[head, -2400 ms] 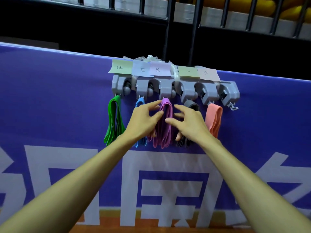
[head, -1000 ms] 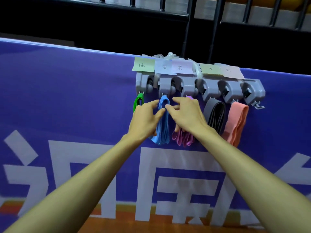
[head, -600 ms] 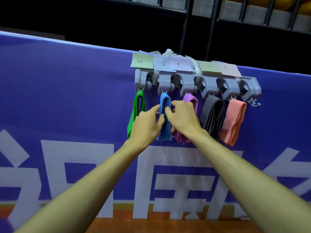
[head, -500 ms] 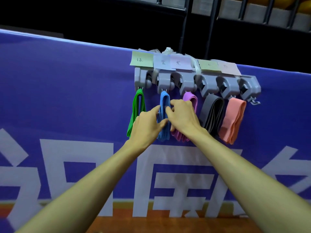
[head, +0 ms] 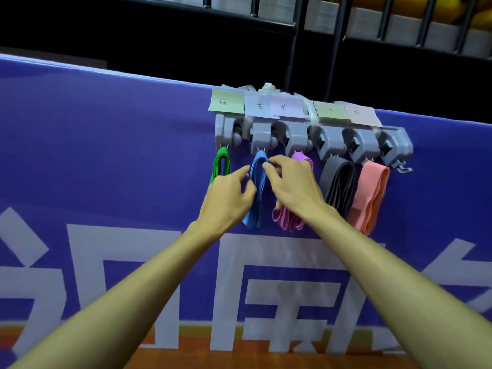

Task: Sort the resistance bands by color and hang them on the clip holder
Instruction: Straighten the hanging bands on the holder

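A grey clip holder (head: 314,141) with coloured paper labels (head: 287,106) is fixed along the top of a purple banner. Five folded bands hang from its clips: green (head: 221,162), blue (head: 259,206), purple (head: 288,222), dark grey (head: 338,182) and pink (head: 371,195). My right hand (head: 292,186) pinches the blue band near its top with thumb and forefinger and covers much of the purple band. My left hand (head: 229,201) holds the blue band's left edge between thumb and forefinger and hides the lower part of the green band.
The rightmost clip (head: 395,150) of the holder carries no band. The purple banner (head: 106,161) with large white characters fills the wall below. Dark metal railings (head: 292,35) stand behind its top edge. An orange floor strip (head: 239,360) runs along the bottom.
Both hands have shifted from the purple band to the blue band. In the last half second my right fingers have climbed toward the blue band's top.
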The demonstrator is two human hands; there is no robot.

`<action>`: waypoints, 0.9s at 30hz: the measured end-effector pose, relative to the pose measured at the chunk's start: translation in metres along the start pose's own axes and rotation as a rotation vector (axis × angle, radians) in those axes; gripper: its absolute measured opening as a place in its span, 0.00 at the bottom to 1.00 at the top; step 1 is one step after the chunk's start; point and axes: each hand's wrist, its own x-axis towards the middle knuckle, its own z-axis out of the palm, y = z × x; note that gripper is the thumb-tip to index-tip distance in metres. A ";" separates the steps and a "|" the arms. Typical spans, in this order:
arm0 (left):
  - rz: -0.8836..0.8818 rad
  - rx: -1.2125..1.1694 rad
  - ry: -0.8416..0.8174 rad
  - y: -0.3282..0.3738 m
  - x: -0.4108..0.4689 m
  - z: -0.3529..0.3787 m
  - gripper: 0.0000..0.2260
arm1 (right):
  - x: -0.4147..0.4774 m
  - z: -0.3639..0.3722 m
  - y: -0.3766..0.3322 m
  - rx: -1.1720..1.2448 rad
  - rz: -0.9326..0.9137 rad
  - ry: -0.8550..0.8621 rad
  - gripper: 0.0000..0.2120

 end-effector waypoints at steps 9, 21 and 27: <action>-0.024 -0.299 0.114 0.022 0.023 -0.002 0.11 | 0.010 -0.008 -0.003 0.109 -0.083 0.079 0.14; 0.011 -0.351 0.274 0.017 0.010 -0.030 0.07 | 0.009 -0.010 -0.005 0.084 -0.126 0.166 0.09; -0.008 -0.257 0.405 -0.031 0.010 -0.050 0.07 | 0.011 0.011 -0.033 -0.043 -0.283 0.193 0.11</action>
